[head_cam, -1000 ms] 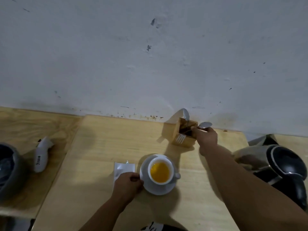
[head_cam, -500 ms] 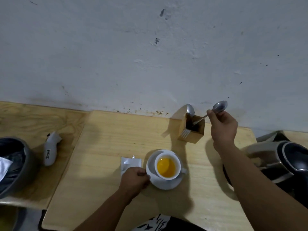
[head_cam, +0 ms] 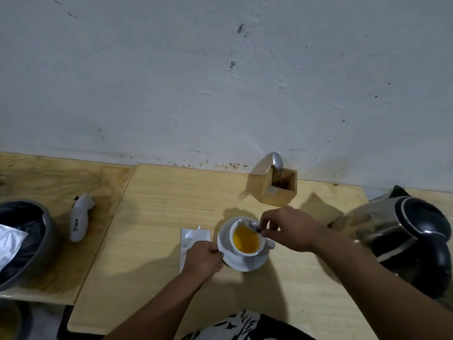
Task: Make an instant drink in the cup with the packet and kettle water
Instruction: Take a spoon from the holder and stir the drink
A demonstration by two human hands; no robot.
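A white cup filled with orange-yellow drink stands on a white saucer on the wooden table. My right hand pinches a metal spoon whose bowl is at the cup's far rim, over the liquid. My left hand grips the saucer's left edge. A silver packet lies flat just left of the saucer, partly under my left hand. The steel and black kettle stands at the right, behind my right forearm.
A wooden cutlery box with another spoon stands against the white wall behind the cup. On a lower table at the left sit a grey bin holding a silver wrapper and a small white device.
My right hand has lifted the spoon out of the wooden box and brought it down and left to the cup. My left hand has stayed on the saucer.
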